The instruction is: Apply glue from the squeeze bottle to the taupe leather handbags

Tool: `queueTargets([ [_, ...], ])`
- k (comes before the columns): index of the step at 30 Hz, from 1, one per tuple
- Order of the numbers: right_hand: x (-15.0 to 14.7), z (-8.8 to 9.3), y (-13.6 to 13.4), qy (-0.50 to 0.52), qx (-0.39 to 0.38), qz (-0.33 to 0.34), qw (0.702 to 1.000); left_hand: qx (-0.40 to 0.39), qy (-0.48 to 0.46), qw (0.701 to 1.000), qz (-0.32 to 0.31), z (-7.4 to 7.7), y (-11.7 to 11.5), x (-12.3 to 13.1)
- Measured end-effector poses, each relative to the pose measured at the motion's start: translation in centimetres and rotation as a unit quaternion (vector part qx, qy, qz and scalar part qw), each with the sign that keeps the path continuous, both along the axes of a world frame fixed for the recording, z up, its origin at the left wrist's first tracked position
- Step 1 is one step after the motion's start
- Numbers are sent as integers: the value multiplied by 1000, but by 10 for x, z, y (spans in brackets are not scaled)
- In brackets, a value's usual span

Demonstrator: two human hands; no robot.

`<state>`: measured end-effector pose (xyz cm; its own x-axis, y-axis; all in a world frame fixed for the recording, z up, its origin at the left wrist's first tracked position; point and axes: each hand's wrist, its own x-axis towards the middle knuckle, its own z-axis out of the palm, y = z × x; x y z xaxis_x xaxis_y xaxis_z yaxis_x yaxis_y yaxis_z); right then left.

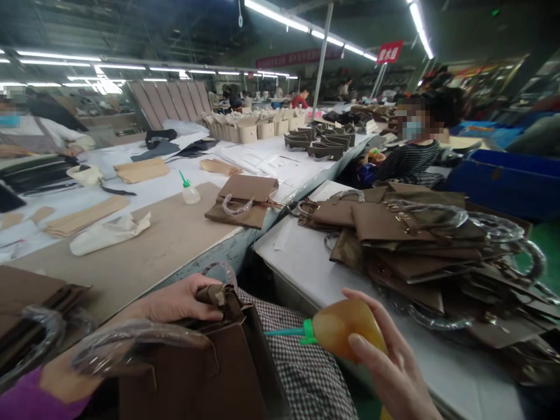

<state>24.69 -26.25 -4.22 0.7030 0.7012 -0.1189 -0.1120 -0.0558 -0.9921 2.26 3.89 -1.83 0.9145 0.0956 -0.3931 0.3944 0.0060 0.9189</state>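
A brown handbag [192, 373] rests on my lap, its handle [140, 344] wrapped in clear plastic. My left hand [184, 300] grips the bag's upper edge, thumb over the folded top. In my right hand [389, 356] is a glue bottle [347, 329] of amber liquid, tipped sideways with fingers and thumb around it. Its green cap and long thin nozzle point left, the tip close to the bag's open side. Whether the tip touches the bag I cannot tell. Below the nozzle shows a checked cloth [297, 367] over my lap.
Brown handbags [406, 233] lie heaped on the right-hand table [297, 274]. Another brown bag [245, 201] and a white squeeze bottle [191, 192] stand on the left table, with tan pieces [142, 169] and a white cloth [111, 233]. A co-worker [411, 140] sits beyond the heap.
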Motion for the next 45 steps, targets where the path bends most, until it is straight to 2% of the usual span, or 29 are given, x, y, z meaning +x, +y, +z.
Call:
queueTargets([
  [6, 7, -13, 9, -173, 22, 47, 984, 0, -3, 1000, -4, -14, 5, 9],
  [11, 8, -11, 17, -279, 8, 55, 959, -9, -5, 1000, -13, -16, 3, 10],
  [14, 5, -12, 17, -296, 31, 44, 954, -15, -13, 1000, -14, -14, 2, 10],
  [19, -6, -23, 16, -274, 77, 12, 959, -31, -22, 999, -1, -17, 2, 8],
  [23, -15, -31, 16, -265, 141, 33, 953, -46, -21, 999, 3, -22, 4, 6],
  [27, -18, -34, 14, -310, 183, 55, 931, -50, -16, 999, -2, -22, 4, 7],
  [34, -14, -41, 9, -377, 197, 100, 899, -35, -20, 999, 4, -18, 3, 8],
  [41, -13, -49, 6, -459, 192, 107, 861, -41, -23, 999, -1, -23, 7, 4],
  [45, -12, -52, 1, -481, 184, 94, 852, -44, -25, 999, 1, -24, 7, 2],
])
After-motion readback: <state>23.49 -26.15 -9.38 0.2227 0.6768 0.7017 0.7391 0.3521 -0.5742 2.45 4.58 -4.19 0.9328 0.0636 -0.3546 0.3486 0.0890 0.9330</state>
